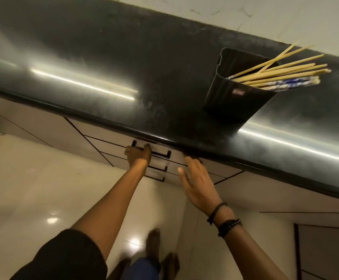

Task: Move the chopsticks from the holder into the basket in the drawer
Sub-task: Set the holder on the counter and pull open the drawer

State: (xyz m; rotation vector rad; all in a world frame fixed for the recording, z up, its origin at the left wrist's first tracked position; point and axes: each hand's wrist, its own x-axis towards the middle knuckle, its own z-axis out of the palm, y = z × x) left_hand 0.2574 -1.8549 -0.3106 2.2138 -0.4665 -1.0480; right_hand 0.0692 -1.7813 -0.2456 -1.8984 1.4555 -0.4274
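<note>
A black holder (pixel 237 93) stands on the dark countertop (pixel 124 77) at the right, with several pale wooden chopsticks (pixel 281 71) leaning out of it to the right. Below the counter edge, my left hand (pixel 138 155) is curled around the black handle (pixel 160 153) of the top drawer (pixel 108 142), which looks shut. My right hand (pixel 196 182) is flat with fingers apart, its fingertips at the drawer front just under the counter edge, holding nothing. The basket is hidden from view.
More cream drawers with black handles (pixel 156 174) stack beneath the top one. A glossy cream floor (pixel 43 188) lies below, and my feet (pixel 160 253) stand on it. A dark cabinet panel (pixel 326 249) is at the lower right. Marbled white wall (pixel 245 15) backs the counter.
</note>
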